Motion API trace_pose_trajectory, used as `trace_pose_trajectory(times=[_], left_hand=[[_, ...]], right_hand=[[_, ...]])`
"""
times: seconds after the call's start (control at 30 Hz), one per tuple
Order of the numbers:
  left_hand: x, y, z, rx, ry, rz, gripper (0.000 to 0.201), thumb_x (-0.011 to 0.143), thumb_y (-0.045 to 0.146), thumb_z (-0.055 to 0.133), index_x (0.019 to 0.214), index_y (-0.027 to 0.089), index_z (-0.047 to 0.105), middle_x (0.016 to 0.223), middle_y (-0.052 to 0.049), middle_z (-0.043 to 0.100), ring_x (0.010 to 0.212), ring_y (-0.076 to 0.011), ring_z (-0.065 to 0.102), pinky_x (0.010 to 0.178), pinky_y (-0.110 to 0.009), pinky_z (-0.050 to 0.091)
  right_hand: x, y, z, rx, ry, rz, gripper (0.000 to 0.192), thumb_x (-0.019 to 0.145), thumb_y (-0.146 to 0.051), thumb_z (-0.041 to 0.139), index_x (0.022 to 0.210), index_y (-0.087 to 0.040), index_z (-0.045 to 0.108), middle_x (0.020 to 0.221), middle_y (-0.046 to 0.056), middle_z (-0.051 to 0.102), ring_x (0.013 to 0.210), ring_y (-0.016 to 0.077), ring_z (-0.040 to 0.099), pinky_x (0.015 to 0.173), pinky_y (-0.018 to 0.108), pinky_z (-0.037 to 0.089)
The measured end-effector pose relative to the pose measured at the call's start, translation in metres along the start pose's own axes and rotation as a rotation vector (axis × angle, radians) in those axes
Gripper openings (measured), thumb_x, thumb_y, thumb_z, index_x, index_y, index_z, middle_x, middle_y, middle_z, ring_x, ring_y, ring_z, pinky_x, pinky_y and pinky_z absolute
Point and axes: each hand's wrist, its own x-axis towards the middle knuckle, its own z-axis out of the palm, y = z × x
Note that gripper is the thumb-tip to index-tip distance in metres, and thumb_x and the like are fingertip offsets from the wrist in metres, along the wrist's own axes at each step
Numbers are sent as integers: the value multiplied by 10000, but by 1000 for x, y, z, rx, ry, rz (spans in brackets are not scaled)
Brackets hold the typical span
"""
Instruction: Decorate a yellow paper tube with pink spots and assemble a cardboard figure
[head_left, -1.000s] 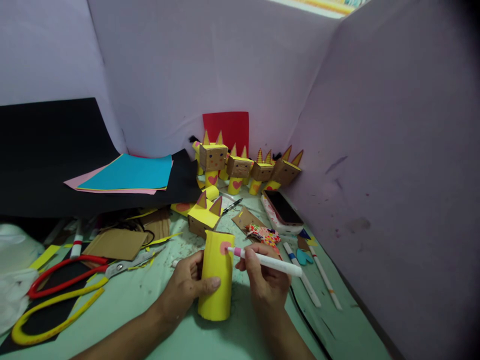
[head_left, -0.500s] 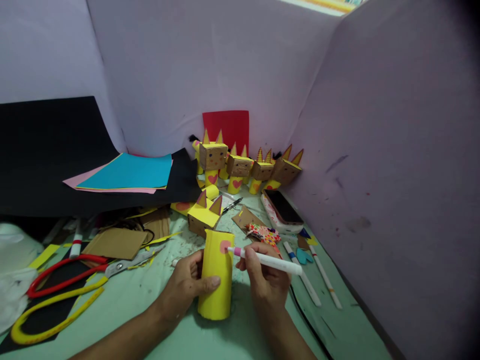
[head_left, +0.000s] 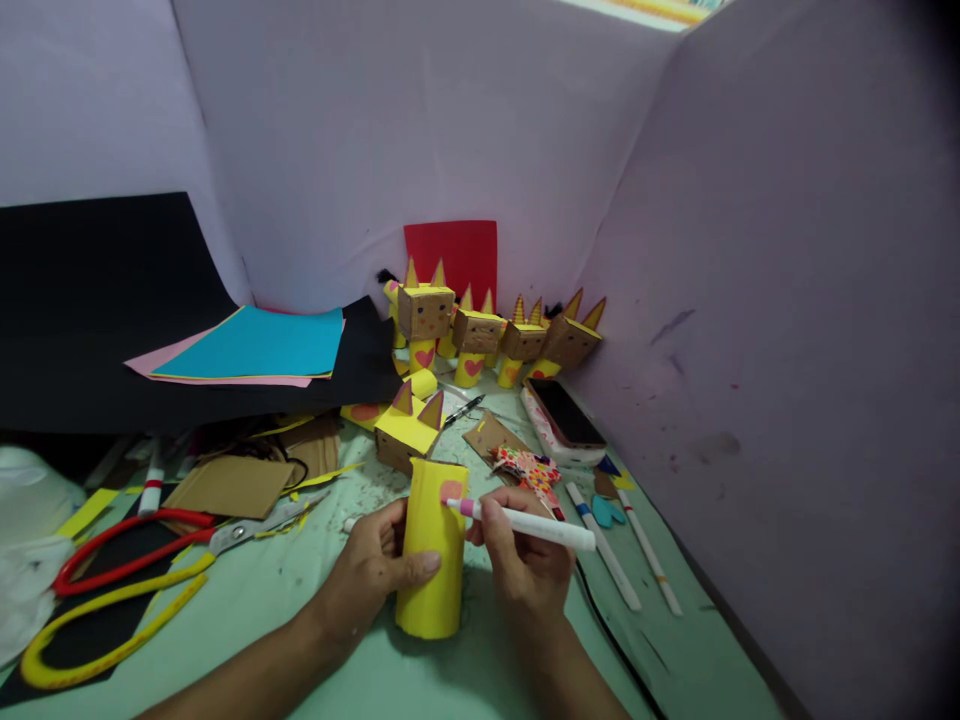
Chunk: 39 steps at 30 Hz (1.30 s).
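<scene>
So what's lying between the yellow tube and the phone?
In the head view, a colourful spotted paper scrap lies between the yellow paper tube and the black-screened phone, beside a brown cardboard piece.

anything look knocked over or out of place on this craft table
One thing: a box head with ears lies tipped on the table, off any tube, unlike the upright figures at the back. The left hand holds the yellow tube upright.

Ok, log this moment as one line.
left hand: grips yellow tube upright | right hand: holds pink marker, tip on tube's pink spot | scissors: left
</scene>
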Motion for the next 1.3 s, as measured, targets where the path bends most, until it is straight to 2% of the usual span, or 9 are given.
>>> trace_pose_trajectory(times=[0.07, 0.27, 0.37, 0.53, 0.63, 0.77, 1.0, 1.17, 1.3], left_hand=[[0, 0, 1, 3, 0, -2, 590, 565, 335, 815, 1085, 132, 624, 994, -103, 687, 881, -259, 607, 738, -328, 476], [-2, 4, 2, 2, 31, -26, 593, 548, 338, 820, 1069, 133, 626, 933, -84, 683, 841, -240, 596, 698, -306, 473], [-2, 5, 4, -4, 30, -25, 603, 546, 334, 820, 1078, 130, 622, 942, -85, 684, 844, -232, 589, 700, -300, 474], [-3, 4, 4, -1, 34, -16, 626, 540, 334, 821, 1093, 126, 616, 939, -83, 689, 822, -214, 583, 679, -281, 470], [-3, 5, 4, 0, 41, -21, 625, 530, 337, 824, 1083, 128, 621, 951, -85, 689, 846, -229, 586, 691, -287, 470], [-3, 6, 4, 5, 54, -22, 605, 529, 349, 823, 1060, 133, 632, 932, -83, 689, 853, -250, 598, 715, -309, 469], [0, -3, -3, 0, 50, -12, 625, 538, 351, 824, 1089, 137, 618, 1001, -106, 695, 902, -269, 611, 762, -330, 477], [0, 1, -1, -72, 126, 1, 665, 564, 316, 813, 1152, 152, 550, 1023, -99, 674, 871, -232, 611, 726, -307, 486], [-3, 6, 3, -149, 125, 22, 617, 546, 287, 822, 1092, 156, 567, 958, -74, 670, 820, -204, 607, 701, -289, 482]], right_hand=[[0, 1, 0, -17, 2, -13, 198, 879, -297, 552, 726, -188, 616, 608, -6, 614, 562, 141, 602, 551, 256, 476], [1, -1, 2, -6, 136, 29, 216, 849, -342, 578, 703, -185, 605, 531, -24, 582, 476, 133, 568, 487, 248, 458], [2, -1, 3, 4, 163, 33, 224, 843, -347, 584, 694, -181, 603, 531, -22, 585, 468, 131, 565, 472, 242, 449], [5, 1, 1, -3, 161, 28, 238, 852, -344, 577, 686, -176, 601, 523, -20, 586, 471, 132, 572, 472, 240, 452], [4, 2, 1, 5, 172, 36, 241, 854, -350, 577, 690, -174, 600, 529, -21, 583, 475, 130, 570, 478, 241, 459], [1, 4, 2, 0, 125, 38, 232, 856, -350, 578, 710, -172, 611, 528, -17, 591, 474, 133, 575, 476, 242, 467], [-1, 7, 3, 48, 102, 35, 205, 855, -343, 594, 745, -173, 624, 563, -13, 601, 510, 132, 591, 494, 245, 484], [7, 5, 1, 169, 243, 75, 220, 846, -379, 606, 867, -163, 633, 582, -23, 622, 446, 115, 579, 418, 229, 486], [6, 4, 0, 103, 252, 101, 284, 865, -385, 565, 1027, -160, 627, 717, 13, 676, 510, 126, 625, 509, 280, 547]])
